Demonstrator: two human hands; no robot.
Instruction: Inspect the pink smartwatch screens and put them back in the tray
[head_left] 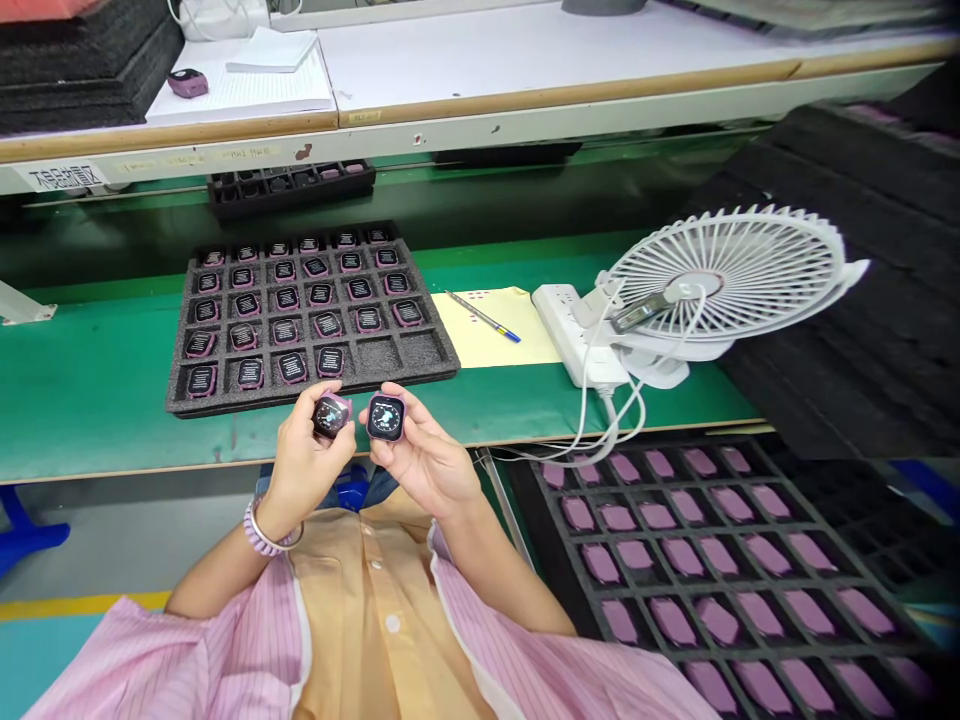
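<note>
Closest to the lens are pink striped sleeves point(187, 650) and a tan buttoned front point(375, 620), with a bracelet point(264, 535) on the left wrist. Just beyond, both hands are raised side by side in front of the near edge of the green table point(90, 390). The left hand point(304, 465) grips a small purple-cased watch body point(332, 414) between thumb and fingertips. The right hand point(424, 465) holds a second watch body point(385, 416) the same way, its lit face turned up. The two pieces sit just beside each other, almost touching, above the table's front lip.

Right behind them a black foam tray point(247, 398) lies on the table, its front rim near the edge. Most pockets hold watch bodies, while two pockets at the front right corner point(401, 352) are bare. Open green surface stretches left of the tray. To its right lies a yellow sheet point(495, 345) with a pen point(484, 317) on it, then a white power strip point(562, 312) and a white fan point(727, 275), their cables drooping over the table edge.

Lower right, below table level, a second foam tray point(541, 520) holds rows of pink pieces. A smaller black tray point(289, 187) sits further back, under a white shelf point(525, 60).
</note>
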